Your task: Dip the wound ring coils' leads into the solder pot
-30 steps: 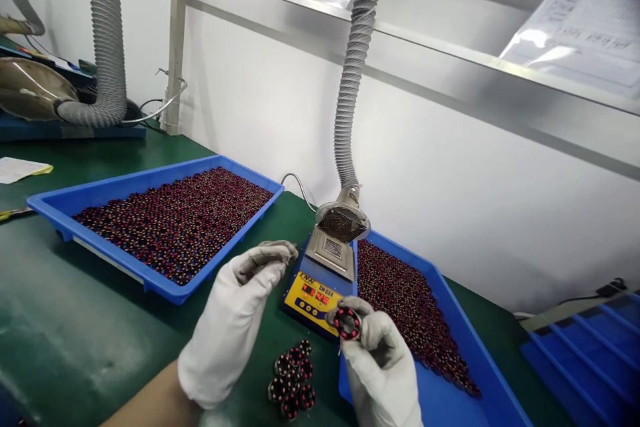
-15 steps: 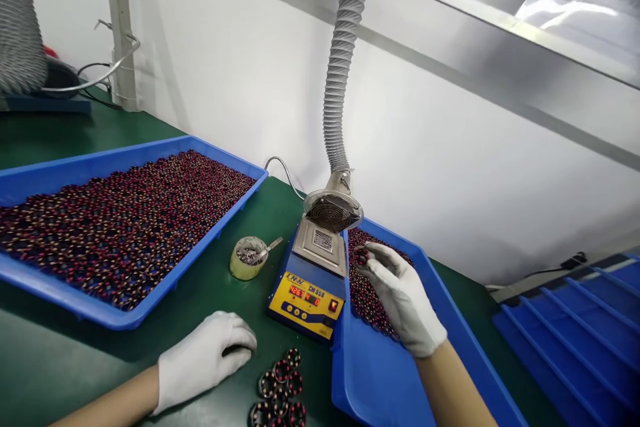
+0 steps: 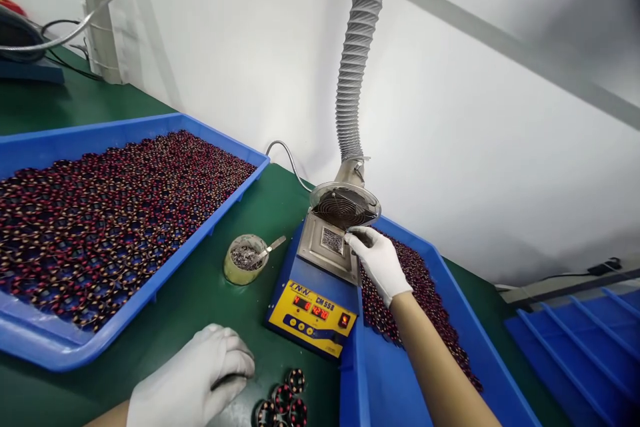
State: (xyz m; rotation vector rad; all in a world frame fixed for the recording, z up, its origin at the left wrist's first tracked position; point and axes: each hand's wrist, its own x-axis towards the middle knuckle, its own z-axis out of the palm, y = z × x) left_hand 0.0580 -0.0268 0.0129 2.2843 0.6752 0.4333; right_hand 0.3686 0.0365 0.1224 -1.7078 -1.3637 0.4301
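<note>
My right hand (image 3: 377, 262), in a white glove, reaches to the right edge of a small hot pot (image 3: 327, 243) with a silvery square opening. Its thumb and fingers are closed in a pinch at that edge. What they hold is hidden. My left hand (image 3: 197, 373), also gloved, rests on the green table with its fingers curled toward the thumb; its grasp is hidden from view. Just right of it lie several small black rings (image 3: 283, 398) with red and copper-coloured marks. The pot's blue base has a yellow panel (image 3: 313, 317) with lit red digits.
A blue tray (image 3: 195, 240) full of similar rings stands on the left. Another blue tray (image 3: 395, 383), partly filled, is on the right. Between them sits a round container (image 3: 243, 277) with a spatula (image 3: 273, 247). A fume hose (image 3: 353, 80) with a round hood hangs over the pot.
My right hand has moved from above the right tray, where it held a small ring, leftward to the pot's edge. The left hand stays near the loose rings. The view has shifted slightly.
</note>
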